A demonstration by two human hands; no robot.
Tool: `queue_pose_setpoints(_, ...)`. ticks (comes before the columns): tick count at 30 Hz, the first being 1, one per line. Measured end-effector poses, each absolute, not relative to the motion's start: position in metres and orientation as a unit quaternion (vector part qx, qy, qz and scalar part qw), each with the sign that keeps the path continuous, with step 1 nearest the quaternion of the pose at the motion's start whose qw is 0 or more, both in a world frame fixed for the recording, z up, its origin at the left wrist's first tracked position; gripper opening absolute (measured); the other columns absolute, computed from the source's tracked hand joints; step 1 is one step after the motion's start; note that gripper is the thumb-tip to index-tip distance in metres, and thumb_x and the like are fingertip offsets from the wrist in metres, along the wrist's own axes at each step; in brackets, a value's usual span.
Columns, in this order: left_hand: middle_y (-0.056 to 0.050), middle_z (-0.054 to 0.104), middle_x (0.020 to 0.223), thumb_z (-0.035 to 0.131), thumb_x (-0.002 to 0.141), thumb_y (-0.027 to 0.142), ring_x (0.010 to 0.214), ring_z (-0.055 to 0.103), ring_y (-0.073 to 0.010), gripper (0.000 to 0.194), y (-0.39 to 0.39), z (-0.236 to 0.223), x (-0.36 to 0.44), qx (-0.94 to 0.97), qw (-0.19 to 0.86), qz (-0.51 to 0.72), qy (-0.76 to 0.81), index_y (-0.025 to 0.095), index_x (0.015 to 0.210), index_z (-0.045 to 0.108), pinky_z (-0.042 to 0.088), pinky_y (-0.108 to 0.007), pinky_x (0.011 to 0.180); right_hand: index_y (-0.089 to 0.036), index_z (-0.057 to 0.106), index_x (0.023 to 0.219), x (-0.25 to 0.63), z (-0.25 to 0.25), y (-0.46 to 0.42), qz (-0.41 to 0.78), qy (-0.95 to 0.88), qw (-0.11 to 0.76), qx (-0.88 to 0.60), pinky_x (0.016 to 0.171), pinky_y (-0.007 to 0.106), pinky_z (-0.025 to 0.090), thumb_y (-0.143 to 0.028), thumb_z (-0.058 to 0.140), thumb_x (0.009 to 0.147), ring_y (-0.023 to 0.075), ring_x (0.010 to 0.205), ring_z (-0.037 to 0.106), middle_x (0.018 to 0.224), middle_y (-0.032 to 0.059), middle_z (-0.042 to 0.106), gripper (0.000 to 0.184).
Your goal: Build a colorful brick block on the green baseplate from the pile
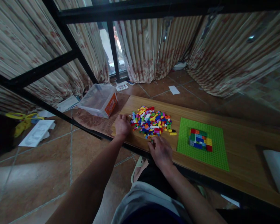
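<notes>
A heap of loose, multicoloured toy bricks (149, 119) lies on the wooden board. At its left edge rests my left hand (123, 126), fingers curled inward; whatever is in them is hidden. My right hand (162, 152) is at the front of the heap, by the board's near edge, with thumb and fingers pinched together. Something small and dark green shows at its fingertips, too small to name surely. Right of the heap lies a bright green studded baseplate (214, 161). A low block of joined coloured bricks (200, 140) sits on it, apart from both hands.
A clear plastic box (93, 104) with an orange label stands beyond the board's left end on a brown cloth (84, 121). A black metal frame (65, 56) crosses in front of the curtains. A pale object (277, 168) lies at the far right.
</notes>
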State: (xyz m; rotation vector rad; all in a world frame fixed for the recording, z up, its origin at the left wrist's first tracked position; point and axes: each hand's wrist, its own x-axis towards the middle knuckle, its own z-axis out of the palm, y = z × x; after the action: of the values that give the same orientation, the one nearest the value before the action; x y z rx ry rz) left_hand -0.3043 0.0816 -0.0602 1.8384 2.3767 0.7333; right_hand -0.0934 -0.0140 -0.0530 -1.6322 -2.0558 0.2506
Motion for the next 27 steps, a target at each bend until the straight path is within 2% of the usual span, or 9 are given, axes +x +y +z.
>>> queue_pose_setpoints(8,-0.012,0.061,0.107,0.044,0.083,0.010,0.104,0.058,-0.0242,0.034,0.082,-0.063,-0.305,0.597,0.017,0.237,0.767,0.017,0.108,0.066,0.046,-0.034,0.092,-0.021,0.063,0.098,-0.071,-0.056,-0.018,0.094,-0.776,0.219,-0.585,0.080,0.037,0.043,-0.018,0.045,0.091,0.0259,0.091,0.056,0.094,0.0093,0.064,0.020)
queue_pose_setpoints(12,-0.012,0.061,0.106,0.045,0.083,0.010,0.103,0.059,-0.0245,0.033,0.082,-0.064,-0.305,0.597,0.022,0.237,0.766,0.017,0.107,0.066,0.047,-0.035,0.091,-0.021,0.066,0.094,-0.067,-0.055,-0.017,0.089,-0.792,0.191,-0.573,0.080,0.036,0.043,-0.016,0.043,0.092,0.0249,0.090,0.056,0.091,0.0089,0.063,0.023)
queue_pose_setpoints(20,-0.012,0.061,0.108,0.046,0.084,0.012,0.102,0.059,-0.0249,0.035,0.082,-0.063,-0.305,0.589,0.031,0.240,0.771,0.018,0.111,0.066,0.047,-0.036,0.090,-0.026,0.070,0.093,-0.066,-0.061,-0.017,0.098,-0.772,0.221,-0.588,0.069,0.032,0.043,-0.018,0.043,0.093,0.0212,0.079,0.056,0.084,0.0054,0.061,0.028)
queue_pose_setpoints(27,-0.011,0.061,0.106,0.044,0.083,0.010,0.103,0.058,-0.0240,0.035,0.081,-0.062,-0.306,0.595,0.023,0.237,0.768,0.018,0.109,0.066,0.047,-0.034,0.091,-0.024,0.069,0.093,-0.070,-0.064,-0.012,0.088,-0.775,0.228,-0.583,0.077,0.034,0.045,-0.016,0.040,0.093,0.0229,0.087,0.058,0.087,0.0072,0.062,0.030)
